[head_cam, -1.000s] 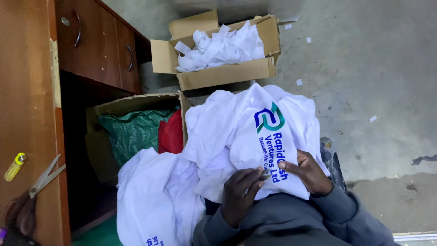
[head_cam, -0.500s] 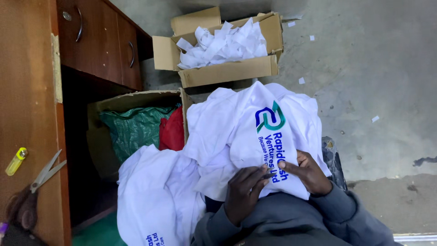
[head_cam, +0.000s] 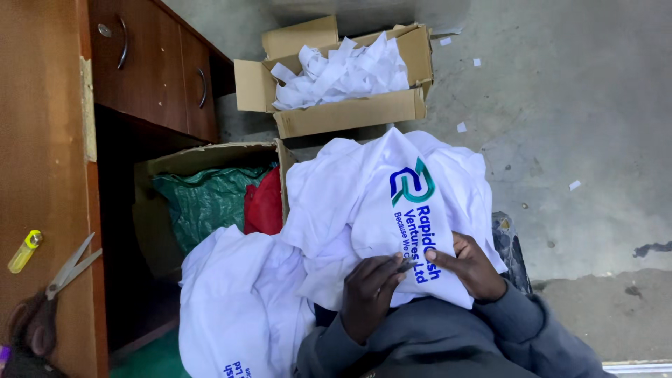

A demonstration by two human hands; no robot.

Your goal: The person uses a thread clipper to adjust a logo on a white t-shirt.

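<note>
A: Lap view. White shirt (head_cam: pixel 392 210) draped over knees, printed panel uppermost. Left hand (head_cam: pixel 369 294) pinching a small dark object, too small to identify, against the cloth; fingers (head_cam: pixel 383 269) clenched around it. Right hand (head_cam: pixel 472 266) flat on the shirt just beside the print, fingers (head_cam: pixel 448 253) extended, gripping nothing, only pressing the fabric taut.

B: Risks?

A: Likely snagging or nicking of the cloth if the pinched object is sharp; slipping of the loose heap (head_cam: pixel 238 308) toward the floor (head_cam: pixel 574 105); smudging of the print under the fingertips.

B: Packages and marks?

A: Open brown cardboard box (head_cam: pixel 350 115) on the floor, far side, filled with white strips (head_cam: pixel 339 70). Second carton (head_cam: pixel 210 157) under the tabletop (head_cam: pixel 42 140), holding a green sack (head_cam: pixel 203 203) and a red bundle (head_cam: pixel 266 206). Blue-and-green looped emblem (head_cam: pixel 411 183) above blue lettering on the shirt. Yellow lighter (head_cam: pixel 24 250) and scissors (head_cam: pixel 70 269) on the tabletop.
</note>
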